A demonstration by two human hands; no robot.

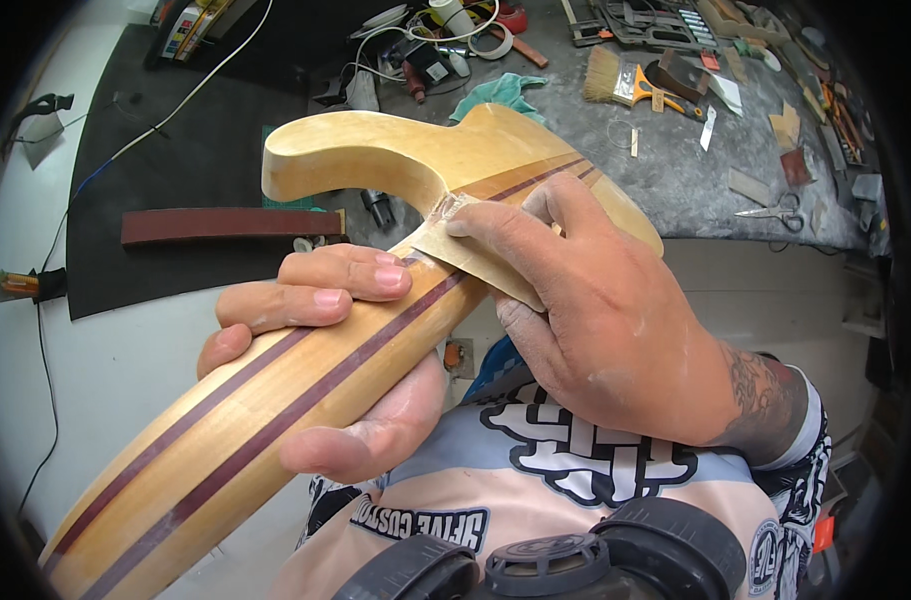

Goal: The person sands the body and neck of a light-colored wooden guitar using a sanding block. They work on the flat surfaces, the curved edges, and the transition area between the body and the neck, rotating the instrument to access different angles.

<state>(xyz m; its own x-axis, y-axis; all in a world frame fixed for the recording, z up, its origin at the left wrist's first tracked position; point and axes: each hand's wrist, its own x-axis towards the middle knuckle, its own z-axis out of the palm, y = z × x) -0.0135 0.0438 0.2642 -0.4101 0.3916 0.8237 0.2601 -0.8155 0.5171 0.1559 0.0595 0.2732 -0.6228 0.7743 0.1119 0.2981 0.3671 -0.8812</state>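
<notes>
- Workbench point(675, 170): grey, dusty top running across the upper part of the view, with a black mat point(195, 160) on its left portion. The work is held in the air in front of it, not resting on it.
- Guitar body and neck blank point(305, 380): pale unfinished wood with two dark purple stripes along its length, running from the lower left corner up to the horned body end at upper centre. It is tilted, body end away from the person.
- Left hand point(325, 370): wrapped around the neck from below, fingers over the top face, thumb on the near edge; closed firmly on the wood. Judgement: this grip is the only support, so it should stay close to the sanded zone to stop flexing.
- Right hand point(595, 320): fingers together, pressing a folded piece down at the neck-to-body transition, index fingertip leading.
- Sandpaper point(475, 255): tan sheet, folded, pinched under the right fingers against the curved cutaway edge.
- Judgement on technique: light, even pressure, strokes following the grain and stripes; keep the fold conforming to the curve to avoid flats.
- Brush point(615, 85) and scissors point(775, 212) lie on the bench, well apart from the work.
</notes>
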